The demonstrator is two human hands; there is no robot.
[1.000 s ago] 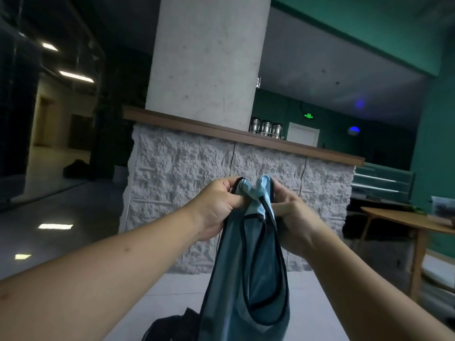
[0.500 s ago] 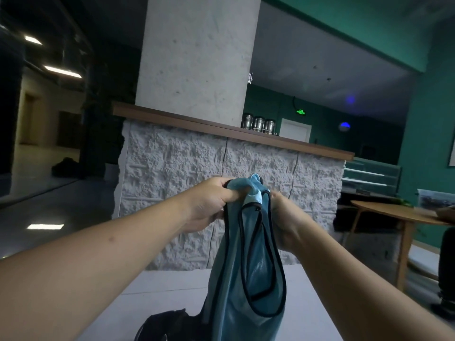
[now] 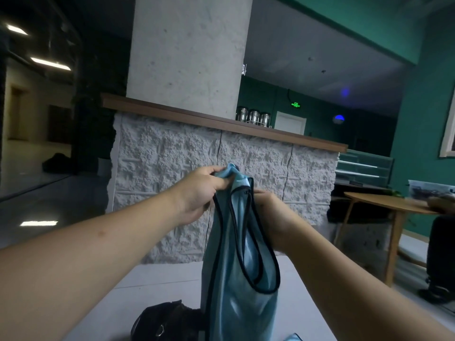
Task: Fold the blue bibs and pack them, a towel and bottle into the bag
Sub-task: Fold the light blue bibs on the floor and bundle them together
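A light blue bib (image 3: 236, 286) with black trim hangs in front of me, held up by its shoulder straps. My left hand (image 3: 199, 193) pinches the top of the straps between thumb and fingers. My right hand (image 3: 268, 212) grips the strap just to the right, slightly lower. Under the bib, a black bag (image 3: 162, 321) lies on the white table (image 3: 152, 286). A corner of another blue cloth (image 3: 294, 337) shows at the bottom edge. No towel or bottle is in view.
A white stone counter with a wooden top (image 3: 221, 124) and a concrete pillar (image 3: 189, 52) stand behind the table. A round wooden table (image 3: 384, 203) is at the right, with a seated person's leg (image 3: 440, 254) beside it.
My right hand has slid a little lower down the strap, and my left hand now pinches the strap tops from above. The view has dropped and turned slightly.
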